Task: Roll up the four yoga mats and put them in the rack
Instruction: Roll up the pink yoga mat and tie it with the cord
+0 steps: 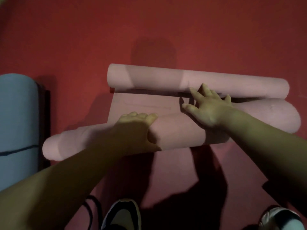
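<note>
A pink yoga mat (176, 130) lies on the red floor, partly rolled into a thick roll that runs from lower left to right. Its far end (199, 78) curls into a second, thinner roll, with a short flat stretch (141, 105) between the two. My left hand (132, 128) rests on top of the near roll, fingers curved over it. Spread flat, my right hand (207, 107) presses on the roll with its fingertips reaching the gap before the far curl. A blue rolled mat (16, 117) lies at the left edge.
Red floor (149, 30) stretches beyond the mat. A dark frame or strap (44, 123) runs beside the blue mat. My two shoes (121, 214) show at the bottom edge, one at the centre and one at the right corner.
</note>
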### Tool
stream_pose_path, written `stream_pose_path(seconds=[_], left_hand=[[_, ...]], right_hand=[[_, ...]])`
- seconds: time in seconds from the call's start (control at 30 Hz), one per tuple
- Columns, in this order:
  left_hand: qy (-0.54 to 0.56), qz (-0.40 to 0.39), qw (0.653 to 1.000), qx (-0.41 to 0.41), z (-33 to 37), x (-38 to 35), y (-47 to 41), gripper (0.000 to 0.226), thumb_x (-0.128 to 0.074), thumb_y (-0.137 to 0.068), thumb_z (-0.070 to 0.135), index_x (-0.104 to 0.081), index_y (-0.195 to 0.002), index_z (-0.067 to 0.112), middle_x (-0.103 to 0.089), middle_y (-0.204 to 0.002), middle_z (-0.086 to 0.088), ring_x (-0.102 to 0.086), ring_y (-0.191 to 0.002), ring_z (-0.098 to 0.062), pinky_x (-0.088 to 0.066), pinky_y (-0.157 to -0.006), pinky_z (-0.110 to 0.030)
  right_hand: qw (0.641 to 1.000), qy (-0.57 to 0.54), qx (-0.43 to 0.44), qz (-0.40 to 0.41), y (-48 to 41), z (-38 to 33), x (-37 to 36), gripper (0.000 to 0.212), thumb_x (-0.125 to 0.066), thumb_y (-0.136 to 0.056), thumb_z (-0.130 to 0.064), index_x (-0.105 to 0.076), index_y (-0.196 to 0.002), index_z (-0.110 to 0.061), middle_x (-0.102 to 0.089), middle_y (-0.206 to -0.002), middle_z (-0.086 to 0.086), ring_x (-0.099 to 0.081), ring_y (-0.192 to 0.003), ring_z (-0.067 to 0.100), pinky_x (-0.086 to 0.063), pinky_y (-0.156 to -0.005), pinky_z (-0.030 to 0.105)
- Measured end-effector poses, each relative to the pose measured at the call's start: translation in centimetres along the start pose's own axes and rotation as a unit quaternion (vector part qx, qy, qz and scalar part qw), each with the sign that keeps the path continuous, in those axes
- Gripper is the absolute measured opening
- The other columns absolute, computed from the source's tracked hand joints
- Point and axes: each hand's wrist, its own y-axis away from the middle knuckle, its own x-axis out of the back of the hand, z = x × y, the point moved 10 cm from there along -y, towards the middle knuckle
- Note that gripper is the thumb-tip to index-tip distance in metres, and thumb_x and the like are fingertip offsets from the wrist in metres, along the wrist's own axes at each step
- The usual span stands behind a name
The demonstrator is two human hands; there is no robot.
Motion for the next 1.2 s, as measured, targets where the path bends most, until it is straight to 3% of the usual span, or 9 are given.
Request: stream_pose_path(seconds=[0.1,0.2,0.37,0.47,0.6,0.73,0.83,0.97,1.2], left_hand=[[0.06,-0.059,0.996,0.009,1.0,-1.4,2.7,0.089,-0.064,-0.053,0.087,-0.05,-0.126,0.038,-0.068,-0.107,0.007,-0.064,-0.099,-0.02,-0.051,-0.083,-0.033],[0.02,-0.091,0.996,-0.002,2.2,-3.5,4.7,0.103,-0.057,-0.047,0.096,-0.048,-0.13,0.035,-0.066,-0.11,-0.002,-0.062,-0.1,-0.026,-0.05,-0.084,-0.036],[0.024,-0.117,0.993,-0.014,2.9,-4.6,4.8,0.111,-0.061,-0.052,0.094,-0.043,-0.142,0.031,-0.067,-0.116,-0.004,-0.063,-0.103,-0.026,-0.045,-0.08,-0.033],[0.057,-0.134,0.989,-0.01,2.8,-4.8,4.9,0.112,-0.065,-0.053,0.092,-0.041,-0.143,0.03,-0.069,-0.116,-0.002,-0.065,-0.102,-0.024,-0.048,-0.08,-0.032],[0.049,-0.122,0.991,-0.014,3.0,-4.5,4.7,0.116,-0.062,-0.052,0.093,-0.038,-0.146,0.03,-0.066,-0.125,-0.005,-0.064,-0.107,-0.025,-0.052,-0.092,-0.039],[0.028,-0.064,0.998,-0.008,2.9,-3.9,5.8,0.121,-0.039,-0.055,0.096,-0.017,-0.155,0.033,-0.04,-0.149,-0.003,-0.043,-0.13,-0.026,-0.038,-0.107,-0.047],[0.018,-0.001,1.0,0.009,3.2,-3.6,7.0,0.108,-0.033,-0.067,0.088,-0.019,-0.156,0.029,-0.039,-0.146,-0.003,-0.043,-0.128,-0.028,-0.036,-0.102,-0.047],[0.002,0.065,0.998,-0.003,3.7,-3.7,7.4,0.092,-0.036,-0.081,0.081,-0.044,-0.148,0.019,-0.055,-0.127,-0.009,-0.055,-0.11,-0.034,-0.045,-0.09,-0.049],[0.02,0.061,0.998,0.028,3.0,-3.0,6.4,0.091,-0.031,-0.081,0.085,-0.033,-0.153,0.028,-0.048,-0.137,-0.003,-0.046,-0.121,-0.026,-0.04,-0.096,-0.046]], right_hand=[[0.999,0.017,-0.021,-0.023,1.7,0.3,-1.5,0.076,-0.023,-0.092,-0.077,-0.013,-0.159,-0.043,0.013,-0.169,0.003,0.003,-0.156,0.027,-0.005,-0.118,0.069],[0.998,0.039,-0.033,-0.036,3.8,0.5,-3.4,0.074,-0.024,-0.091,-0.076,-0.014,-0.158,-0.045,0.012,-0.169,0.003,0.001,-0.155,0.031,-0.006,-0.119,0.068],[0.997,0.014,-0.071,0.04,6.0,1.1,-3.8,0.064,-0.037,-0.09,-0.07,-0.037,-0.149,-0.045,-0.027,-0.148,0.011,-0.032,-0.133,0.039,-0.03,-0.112,0.055],[0.996,-0.005,-0.083,0.023,5.6,1.4,-4.0,0.07,-0.037,-0.091,-0.068,-0.017,-0.156,-0.049,-0.034,-0.143,0.014,-0.036,-0.134,0.039,-0.031,-0.111,0.054],[0.997,-0.029,-0.062,0.02,5.3,1.4,-4.7,0.079,-0.035,-0.09,-0.067,0.002,-0.157,-0.048,-0.017,-0.165,0.009,-0.023,-0.15,0.035,-0.022,-0.117,0.061],[0.997,-0.045,-0.052,0.025,4.9,1.1,-4.4,0.082,-0.038,-0.092,-0.064,0.007,-0.158,-0.045,0.005,-0.17,0.006,-0.003,-0.156,0.029,-0.012,-0.12,0.063],[0.997,-0.047,-0.048,0.035,4.1,0.9,-3.9,0.081,-0.037,-0.093,-0.062,0.006,-0.159,-0.043,0.009,-0.17,0.006,0.0,-0.157,0.029,-0.009,-0.121,0.063],[0.997,-0.05,-0.053,0.04,3.5,0.7,-3.7,0.081,-0.038,-0.092,-0.061,0.003,-0.159,-0.042,0.01,-0.17,0.008,0.0,-0.156,0.03,-0.009,-0.121,0.062],[0.995,-0.066,-0.05,0.053,2.9,0.5,-2.9,0.08,-0.04,-0.093,-0.059,0.001,-0.16,-0.041,0.01,-0.169,0.009,-0.001,-0.156,0.029,-0.008,-0.121,0.062]])
